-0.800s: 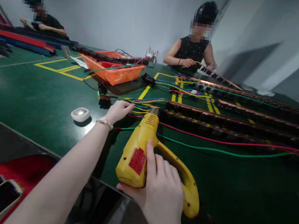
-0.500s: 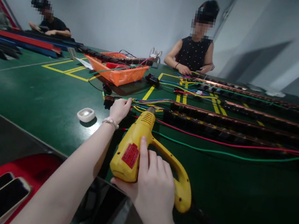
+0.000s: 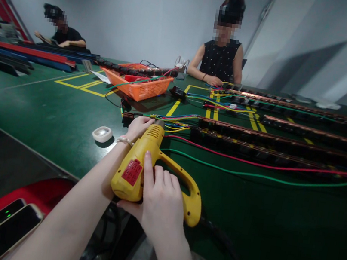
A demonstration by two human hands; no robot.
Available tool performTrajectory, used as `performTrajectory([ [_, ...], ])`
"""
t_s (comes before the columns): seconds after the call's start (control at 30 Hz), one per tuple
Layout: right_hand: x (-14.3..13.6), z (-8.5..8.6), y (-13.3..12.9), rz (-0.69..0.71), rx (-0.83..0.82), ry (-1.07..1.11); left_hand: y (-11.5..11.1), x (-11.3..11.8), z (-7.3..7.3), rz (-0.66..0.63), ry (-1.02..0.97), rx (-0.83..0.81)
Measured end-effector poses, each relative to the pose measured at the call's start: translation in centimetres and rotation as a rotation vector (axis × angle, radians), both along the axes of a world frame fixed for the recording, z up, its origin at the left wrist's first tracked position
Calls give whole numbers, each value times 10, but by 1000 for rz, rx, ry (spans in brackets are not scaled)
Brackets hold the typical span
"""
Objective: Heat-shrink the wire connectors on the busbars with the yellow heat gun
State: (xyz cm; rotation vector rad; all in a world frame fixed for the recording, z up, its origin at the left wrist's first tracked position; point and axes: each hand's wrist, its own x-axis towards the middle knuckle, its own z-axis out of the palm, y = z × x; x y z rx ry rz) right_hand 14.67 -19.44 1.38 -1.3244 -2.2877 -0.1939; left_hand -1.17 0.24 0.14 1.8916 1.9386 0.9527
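My right hand (image 3: 163, 198) is wrapped around the body of a yellow heat gun (image 3: 138, 159), a finger stretched along its side. The gun's metal nozzle points away from me, over the coloured wires (image 3: 178, 120). At the near end of those wires, my left hand (image 3: 139, 127) is closed, partly behind the gun, beside a black connector (image 3: 128, 118). Exactly what its fingers pinch is hidden; wires run out from it to the right. Those wires lead into long dark copper-edged strips (image 3: 241, 134) on the green table.
An orange basket (image 3: 143, 90) holding a strip stands beyond my left hand. A white roll (image 3: 102, 134) lies nearby. Red (image 3: 253, 161) and green (image 3: 238, 173) wires cross the table. Two people work across it. Phones (image 3: 5, 231) rest on a red seat at lower left.
The heat gun has moved left in my right hand, its nozzle now close to my left hand. My left hand stays at the wires. The view has shifted slightly.
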Motion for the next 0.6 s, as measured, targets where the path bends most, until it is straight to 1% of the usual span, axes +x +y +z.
performTrajectory([
  [0.1,13,4,0,60,-64,12,1,-4,-5,-67,-66,33],
  [0.17,27,6,-1,78,-69,22,0,-7,-8,-142,-150,25],
  [0.27,58,2,-6,35,-4,14,-3,-15,-11,-286,-238,-4],
  [0.3,68,0,-9,-9,19,2,-4,-17,-11,-318,-247,-4],
  [0.33,77,-3,-11,-46,55,-6,-5,-18,-12,-338,-252,0],
  [0.4,90,-9,-15,-45,83,-20,-5,-19,-13,-362,-280,17],
  [0.47,93,-12,-17,-46,74,-6,-4,-17,-15,-378,-365,32],
  [0.6,83,-13,-19,-42,63,22,-3,-11,-16,-387,-529,36],
])
